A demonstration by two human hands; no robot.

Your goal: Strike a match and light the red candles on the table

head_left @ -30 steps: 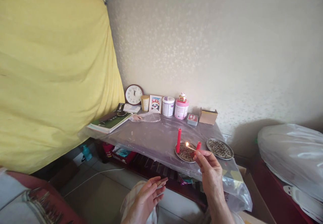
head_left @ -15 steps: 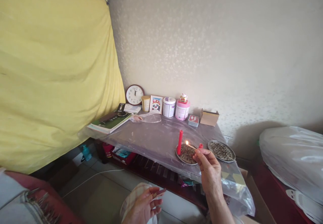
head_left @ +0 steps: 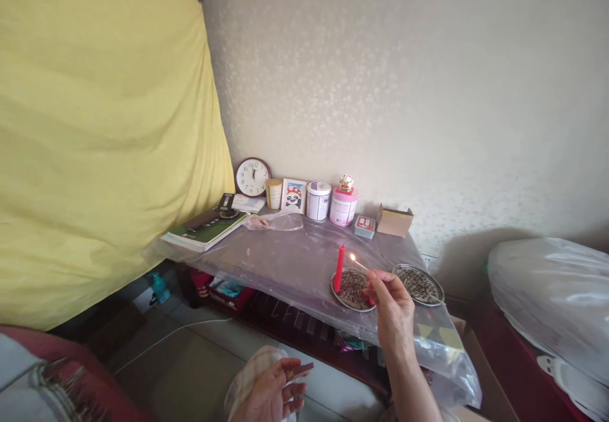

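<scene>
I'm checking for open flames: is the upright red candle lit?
Unlit: nothing burns atop the red candle; the visible flame is on the match in the right hand.

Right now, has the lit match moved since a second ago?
Yes. Against the tall red candle, the lit match has moved up in view, its flame now nearer the candle's tip.

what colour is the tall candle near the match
The tall candle is red, clearest in the head view.

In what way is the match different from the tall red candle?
The match burns at its tip; the candle shows no flame. The match is thin and pale, the candle thicker and red. The right hand holds the match slanted, while the candle stands nearly upright. Both are slender.
</scene>
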